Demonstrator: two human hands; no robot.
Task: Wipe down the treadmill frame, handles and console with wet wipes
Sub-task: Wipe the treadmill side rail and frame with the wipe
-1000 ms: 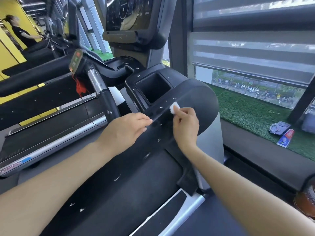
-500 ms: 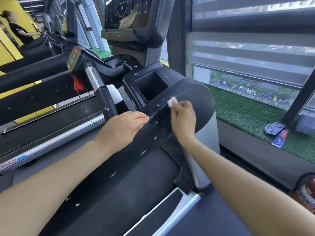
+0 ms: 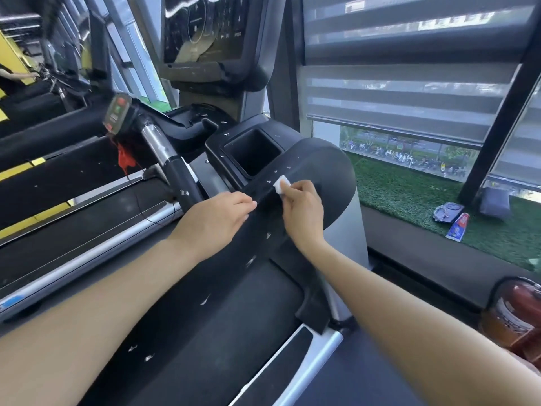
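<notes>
A black treadmill side rail (image 3: 257,259) runs from the lower left up to a rounded black housing (image 3: 325,168) with a square cup pocket (image 3: 251,153). White flecks dot the rail. My right hand (image 3: 303,212) pinches a small folded white wet wipe (image 3: 281,183) against the rail just below the pocket. My left hand (image 3: 213,221) rests on the rail's left edge, fingers curled over it. The console screen (image 3: 205,27) stands above, and a chrome and black handle (image 3: 167,156) with a red and green button panel (image 3: 115,115) sits to the left.
A second treadmill deck (image 3: 73,230) lies on the left. On the right, artificial grass (image 3: 409,200) below a blinded window holds a tube (image 3: 457,226) and a small pouch (image 3: 448,210). A brown bottle (image 3: 515,315) stands at the right edge. A person stands far left.
My right hand has slid the wipe a little up the rail toward the cup pocket. My left hand keeps its place on the rail; the camera has tilted slightly.
</notes>
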